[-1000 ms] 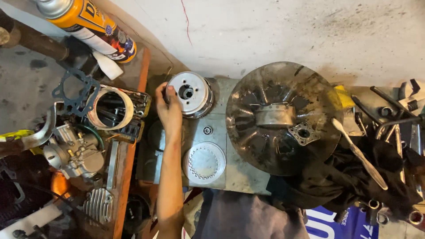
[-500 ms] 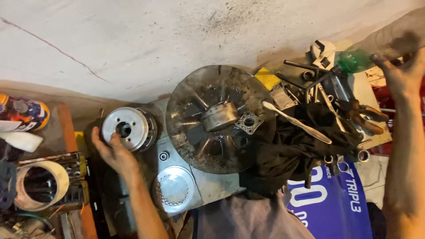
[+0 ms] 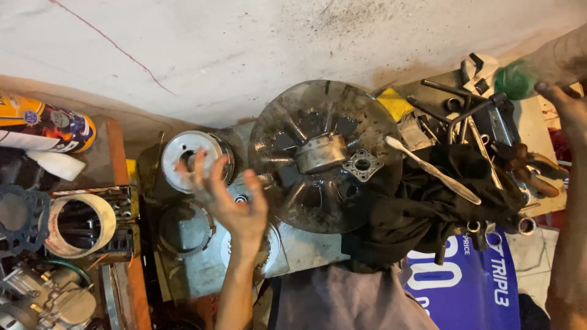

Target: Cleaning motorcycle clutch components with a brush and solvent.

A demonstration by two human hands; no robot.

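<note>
- The left hand [image 3: 229,201] hovers with fingers spread and palm open, holding nothing, its fingertips over the round silver metal drum with a centre hole [image 3: 192,160].
- That drum sits on the grey metal engine cover [image 3: 306,247], just left of the large dark fan-ribbed metal disc [image 3: 324,156]. I judge it heavy, rigid and probably oily; the outer rim looks like the surest place to take hold, with fingers wrapped round the edge.
- The disc looks heavier still, greasy and awkward; it would want holding at the raised hub or with both hands at the rim.
- The right hand [image 3: 565,101] is at the far right edge, fingers curled at a green-capped container [image 3: 516,79]; whether it grips it I cannot tell.
- Near it lie a black rag [image 3: 428,208], soft and limp, a white toothbrush [image 3: 431,170] and dark steel wrenches [image 3: 465,113].
- Packages: an orange and blue spray can [image 3: 46,128] lying at the far left, a roll of beige tape [image 3: 76,225] below it, and a blue printed sheet with white lettering [image 3: 471,281] at the lower right.
</note>
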